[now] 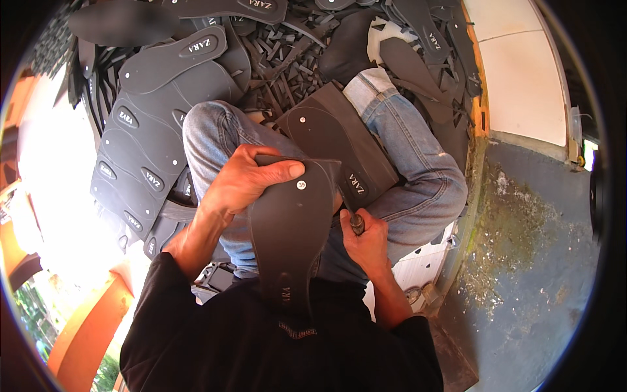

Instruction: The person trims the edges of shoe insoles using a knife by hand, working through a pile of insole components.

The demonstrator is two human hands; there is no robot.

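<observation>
My left hand (pixel 248 179) pinches the far end of a black foam shoe sole (pixel 290 222), thumb on top next to a small round white sticker. The sole hangs toward my chest, and a pointed corner of uncut foam juts out at its far right. My right hand (pixel 367 242) is closed round the dark handle of a knife (pixel 356 224) just right of the sole. Its narrow blade points away from me along the sole's edge, partly hidden. Beyond both hands, a dark foam sheet (pixel 330 137) with a sole outline lies across my crossed legs.
Black foam sheets with sole outlines (pixel 140 144) are piled at the left. Thin foam offcuts (pixel 281 72) cover the floor ahead. More cut soles (pixel 418 78) lie at the far right, beside an orange edge (pixel 481 98). A stained grey floor (pixel 522 228) stretches to the right.
</observation>
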